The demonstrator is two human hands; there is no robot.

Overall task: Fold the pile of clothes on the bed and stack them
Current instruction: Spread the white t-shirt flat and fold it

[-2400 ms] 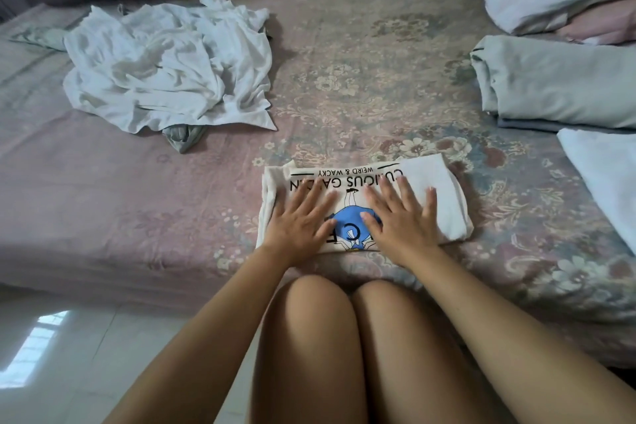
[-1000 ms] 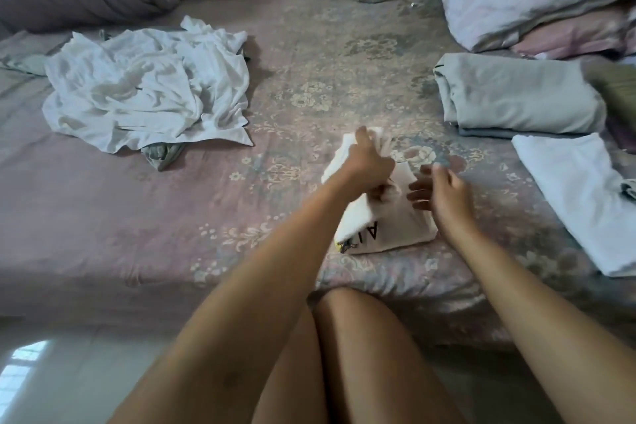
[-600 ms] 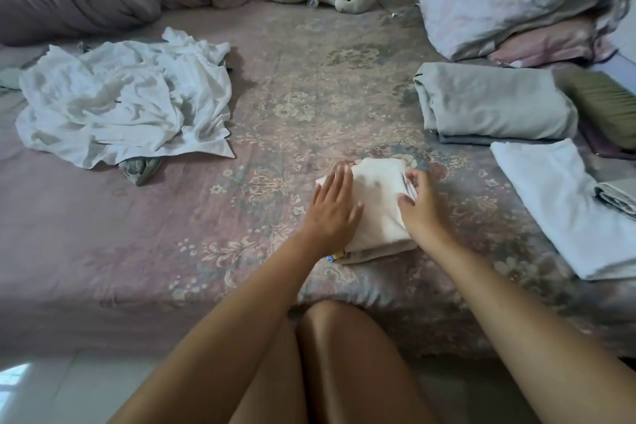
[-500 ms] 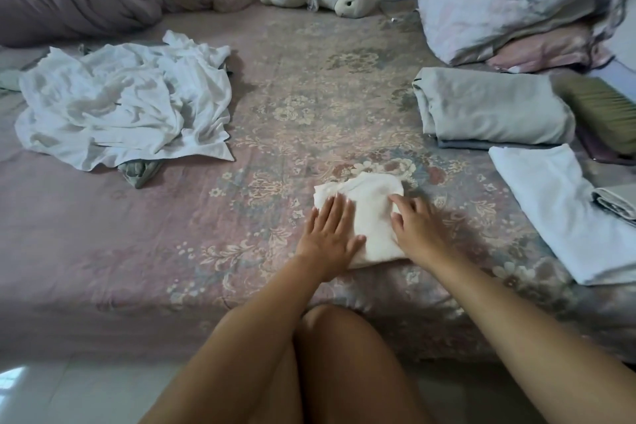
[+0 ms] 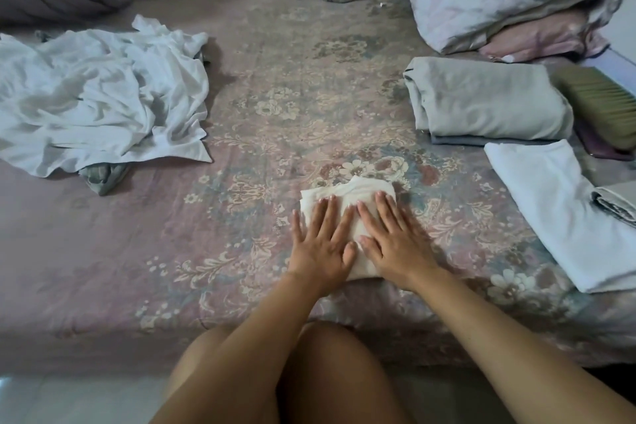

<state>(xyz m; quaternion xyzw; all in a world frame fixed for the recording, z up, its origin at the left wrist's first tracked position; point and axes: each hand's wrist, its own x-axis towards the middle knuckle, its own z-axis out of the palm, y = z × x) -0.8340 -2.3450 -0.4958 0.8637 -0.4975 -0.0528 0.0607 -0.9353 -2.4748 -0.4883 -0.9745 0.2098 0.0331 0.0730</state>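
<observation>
A: Two hands, what state?
B: I see the left hand [image 5: 318,244] and right hand [image 5: 395,241] flat, fingers straight, pressing the folded shirt [image 5: 347,196] on the bed [image 5: 275,86].
A: The pile?
B: Crumpled white clothes [image 5: 99,96] at ten o'clock.

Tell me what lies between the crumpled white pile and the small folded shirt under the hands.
Only bare floral bedsheet separates the white pile from the folded shirt, head view.

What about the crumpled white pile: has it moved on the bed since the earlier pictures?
No. The white pile still lies left of the sheet's flower pattern, grey cloth under its near edge as before; only the camera shifted.
</observation>
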